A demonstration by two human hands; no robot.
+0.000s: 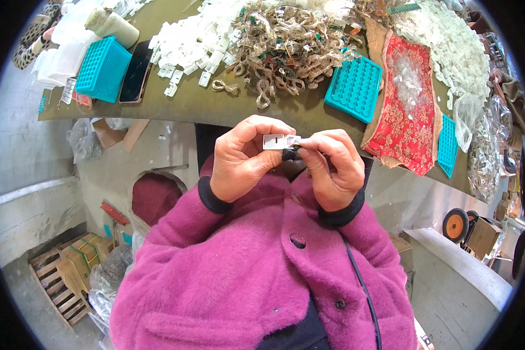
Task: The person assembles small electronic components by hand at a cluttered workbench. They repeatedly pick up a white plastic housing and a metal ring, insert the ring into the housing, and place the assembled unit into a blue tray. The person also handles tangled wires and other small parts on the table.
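Observation:
Just in front of the table's near edge, my left hand (pixel 242 157) pinches a small white plastic housing (pixel 272 142) between thumb and fingers. My right hand (pixel 337 166) is closed at the housing's right end, its thumb and fingertips pressed together. What those fingertips hold is too small to make out. A small black piece (pixel 289 154) shows between the hands, just under the housing. Beyond them on the table lie a heap of white plastic housings (pixel 195 41) and a tangled pile of coiled cables (pixel 291 44) with small green parts.
Stacked teal trays (pixel 104 69) and a dark phone (pixel 136 73) lie at the left of the table (pixel 175 105). Farther right are another teal tray (pixel 356 87), a red patterned cloth (pixel 403 111) and a heap of clear plastic pieces (pixel 455 46). A wooden pallet (pixel 55 283) sits on the floor.

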